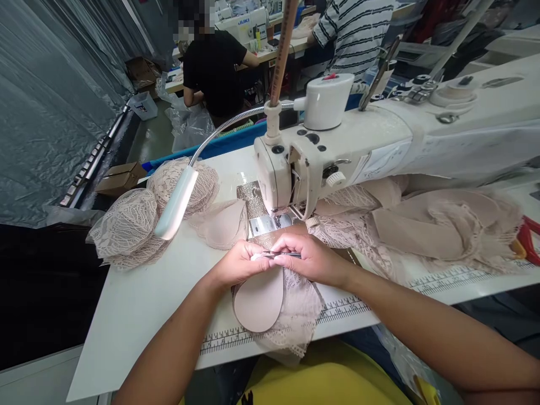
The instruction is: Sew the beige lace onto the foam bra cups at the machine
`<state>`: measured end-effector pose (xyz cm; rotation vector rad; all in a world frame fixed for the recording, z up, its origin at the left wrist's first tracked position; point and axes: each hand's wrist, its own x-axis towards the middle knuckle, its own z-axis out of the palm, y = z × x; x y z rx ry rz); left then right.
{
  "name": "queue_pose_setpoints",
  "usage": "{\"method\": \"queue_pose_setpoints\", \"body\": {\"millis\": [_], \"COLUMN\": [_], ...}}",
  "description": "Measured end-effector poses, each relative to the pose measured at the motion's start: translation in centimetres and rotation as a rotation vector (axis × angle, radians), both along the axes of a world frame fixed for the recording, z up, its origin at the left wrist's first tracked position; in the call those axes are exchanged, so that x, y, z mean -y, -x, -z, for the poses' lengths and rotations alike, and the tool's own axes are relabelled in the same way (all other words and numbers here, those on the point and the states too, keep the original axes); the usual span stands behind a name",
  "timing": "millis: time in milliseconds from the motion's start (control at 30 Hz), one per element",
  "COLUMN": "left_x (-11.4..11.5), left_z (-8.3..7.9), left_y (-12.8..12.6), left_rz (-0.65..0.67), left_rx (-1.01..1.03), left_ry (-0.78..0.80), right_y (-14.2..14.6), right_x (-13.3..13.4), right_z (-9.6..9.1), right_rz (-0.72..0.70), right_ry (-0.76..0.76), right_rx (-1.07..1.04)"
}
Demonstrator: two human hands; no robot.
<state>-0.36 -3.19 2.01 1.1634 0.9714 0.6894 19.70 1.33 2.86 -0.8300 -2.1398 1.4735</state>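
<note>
My left hand (pixel 239 263) pinches the top edge of a beige padded bra cup (pixel 258 301) with lace (pixel 301 315) hanging under it, over the table's front edge. My right hand (pixel 310 256) is closed around a thin metal tool, tweezers or snips (pixel 282 254), whose tip meets the cup's edge where the left fingers hold it. Both hands sit just in front of the needle plate (pixel 270 224) of a white sewing machine (pixel 337 152).
A pile of lace cups (pixel 135 225) lies at the left under a gooseneck lamp (pixel 176 203). More beige and lace pieces (pixel 426 228) are heaped under the machine arm on the right. Red-handled tool (pixel 527 239) at far right. Two people work at machines behind.
</note>
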Motion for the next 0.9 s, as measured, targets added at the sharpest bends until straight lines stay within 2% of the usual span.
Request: {"method": "queue_pose_setpoints", "body": {"millis": [167, 333, 533, 600, 700, 900], "left_x": [0.0, 0.0, 0.2, 0.3, 0.4, 0.9], "left_z": [0.1, -0.1, -2.1, -2.8, -3.1, -3.0], "left_y": [-0.1, -0.4, 1.7, 2.7, 3.0, 1.4], "left_rz": [0.015, 0.016, 0.166, 0.174, 0.119, -0.038], "left_rx": [-0.01, -0.028, -0.216, -0.256, -0.295, -0.378], "left_ry": [-0.022, -0.049, -0.014, -0.031, -0.111, -0.279], "right_y": [-0.1, 0.2, 0.0, -0.3, -0.4, 0.4], "right_x": [-0.2, -0.2, -0.5, -0.7, -0.9, -0.4], "right_z": [0.5, 0.8, 0.5, 0.4, 0.1, 0.2], "right_rz": [0.004, -0.014, -0.01, -0.024, -0.058, -0.052], "right_ry": [0.014, 0.161, 0.122, 0.129, 0.123, 0.105], "right_rx": [-0.028, -0.062, 0.129, 0.158, 0.123, 0.106]}}
